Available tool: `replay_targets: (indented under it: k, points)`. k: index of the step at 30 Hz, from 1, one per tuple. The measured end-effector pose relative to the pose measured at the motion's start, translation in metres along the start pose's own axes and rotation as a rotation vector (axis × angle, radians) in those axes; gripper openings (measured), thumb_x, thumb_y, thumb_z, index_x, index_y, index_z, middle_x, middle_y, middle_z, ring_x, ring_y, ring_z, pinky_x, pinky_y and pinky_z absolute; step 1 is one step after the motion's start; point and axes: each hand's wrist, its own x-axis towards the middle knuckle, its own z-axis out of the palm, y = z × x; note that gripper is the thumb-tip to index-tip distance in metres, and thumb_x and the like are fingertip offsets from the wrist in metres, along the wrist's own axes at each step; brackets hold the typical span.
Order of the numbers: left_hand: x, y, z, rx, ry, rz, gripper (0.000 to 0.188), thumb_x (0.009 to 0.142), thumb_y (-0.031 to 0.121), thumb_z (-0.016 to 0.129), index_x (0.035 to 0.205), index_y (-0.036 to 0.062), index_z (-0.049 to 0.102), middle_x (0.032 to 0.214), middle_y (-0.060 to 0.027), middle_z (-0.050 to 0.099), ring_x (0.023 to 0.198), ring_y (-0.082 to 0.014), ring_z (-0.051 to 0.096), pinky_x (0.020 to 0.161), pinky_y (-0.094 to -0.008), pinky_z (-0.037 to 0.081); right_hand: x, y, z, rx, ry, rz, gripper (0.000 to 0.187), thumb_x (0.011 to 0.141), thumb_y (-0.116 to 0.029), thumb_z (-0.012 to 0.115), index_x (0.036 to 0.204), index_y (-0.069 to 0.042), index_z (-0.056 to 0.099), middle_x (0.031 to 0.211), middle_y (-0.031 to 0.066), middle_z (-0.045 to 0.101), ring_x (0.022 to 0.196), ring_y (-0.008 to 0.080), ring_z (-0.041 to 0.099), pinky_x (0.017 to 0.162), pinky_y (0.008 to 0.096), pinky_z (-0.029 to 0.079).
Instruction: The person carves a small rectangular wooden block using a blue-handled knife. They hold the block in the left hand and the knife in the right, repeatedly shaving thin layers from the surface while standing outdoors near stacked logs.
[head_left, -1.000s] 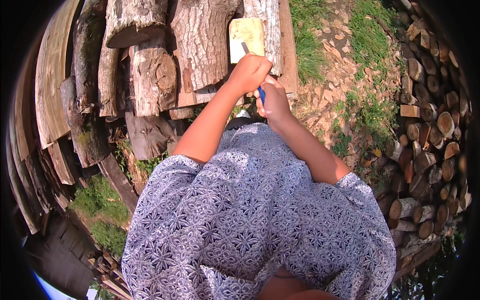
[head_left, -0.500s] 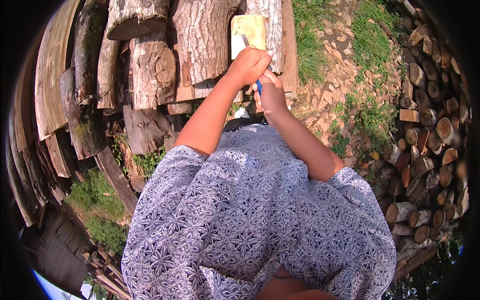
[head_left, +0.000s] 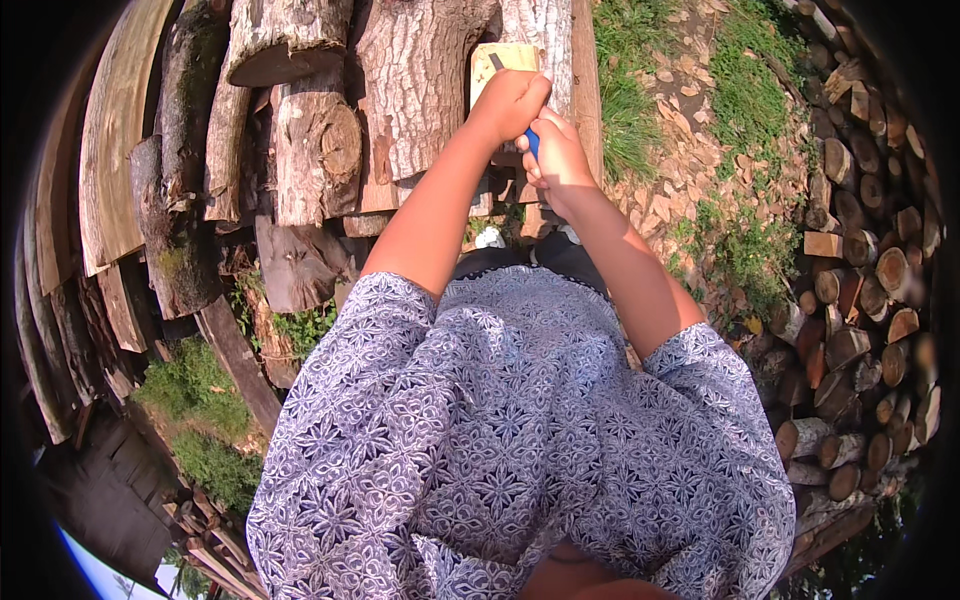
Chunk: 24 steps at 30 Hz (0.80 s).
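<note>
A chisel with a blue handle (head_left: pixel 533 144) and a flat metal blade (head_left: pixel 497 62) slants forward over a pale, squared wood block (head_left: pixel 520 56). My left hand (head_left: pixel 510 103) is wrapped around its upper part, close behind the blade. Lower down, my right hand (head_left: pixel 557 163) grips the blue handle, its thumb side against the left hand. The blade's tip lies over the far part of the block; whether it bites into the wood is too small to tell. My left fist covers the block's near end.
Rough-barked logs (head_left: pixel 420 90) lie left of the block, and a whitish log (head_left: pixel 555 40) is on its right. A plank (head_left: pixel 587 90) edges the grass (head_left: pixel 628 120) and leaf-strewn ground. Cut firewood (head_left: pixel 860 260) is stacked at far right; long timber (head_left: pixel 135 150) stands left.
Both hands and the chisel have moved forward, and the blade's tip is nearer the block's far edge. The whole view has shifted slightly.
</note>
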Motion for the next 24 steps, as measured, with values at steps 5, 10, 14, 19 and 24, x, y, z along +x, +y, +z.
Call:
replay_targets:
  k: [5, 10, 14, 19, 24]
  points:
    - [-0.039, 0.02, 0.008, -0.061, -0.065, -0.023, 0.049, 0.101, 0.026, 0.047, 0.064, -0.0047, 0.054, 0.053, -0.0152, 0.051, 0.05, -0.028, 0.048, 0.055, -0.0424, 0.041, -0.04, 0.016, -0.002, 0.002, 0.043, 0.057, 0.026, 0.101, -0.018, 0.04, 0.12, -0.011, 0.055, 0.077, 0.0002, 0.052, 0.043, 0.006, 0.037, 0.035, 0.0227, 0.027]
    - [-0.044, 0.017, 0.005, -0.048, -0.085, -0.001, 0.049, 0.101, 0.026, 0.047, 0.062, -0.0035, 0.052, 0.054, -0.0162, 0.049, 0.051, -0.0295, 0.048, 0.055, -0.0432, 0.04, -0.041, 0.026, 0.005, 0.067, 0.054, 0.043, 0.026, 0.097, -0.014, 0.038, 0.116, -0.01, 0.057, 0.077, 0.0005, 0.052, 0.043, 0.0055, 0.037, 0.034, 0.0228, 0.028]
    - [-0.039, 0.013, 0.0, -0.058, -0.107, -0.071, 0.05, 0.1, 0.029, 0.046, 0.062, -0.0037, 0.054, 0.055, -0.0175, 0.051, 0.052, -0.0308, 0.049, 0.056, -0.0432, 0.041, -0.038, 0.022, 0.013, 0.11, 0.066, 0.038, 0.023, 0.098, -0.015, 0.038, 0.112, -0.012, 0.057, 0.076, -0.0006, 0.05, 0.043, 0.0053, 0.035, 0.034, 0.0229, 0.027]
    - [-0.041, 0.004, -0.002, -0.06, -0.123, -0.016, 0.05, 0.099, 0.031, 0.046, 0.064, -0.0029, 0.056, 0.057, -0.0178, 0.054, 0.052, -0.0312, 0.05, 0.057, -0.0417, 0.042, -0.032, 0.039, 0.021, 0.113, 0.078, -0.025, 0.019, 0.099, -0.017, 0.04, 0.107, -0.013, 0.056, 0.074, -0.0017, 0.049, 0.042, 0.005, 0.033, 0.034, 0.0222, 0.026]
    - [-0.035, -0.001, -0.002, 0.029, -0.144, -0.04, 0.051, 0.098, 0.037, 0.048, 0.069, -0.0033, 0.059, 0.06, -0.0195, 0.056, 0.056, -0.0317, 0.053, 0.058, -0.0423, 0.044, -0.03, 0.035, 0.022, 0.09, 0.083, -0.051, 0.009, 0.095, -0.016, 0.042, 0.094, -0.013, 0.05, 0.073, -0.0004, 0.049, 0.042, 0.0059, 0.032, 0.036, 0.0246, 0.024]
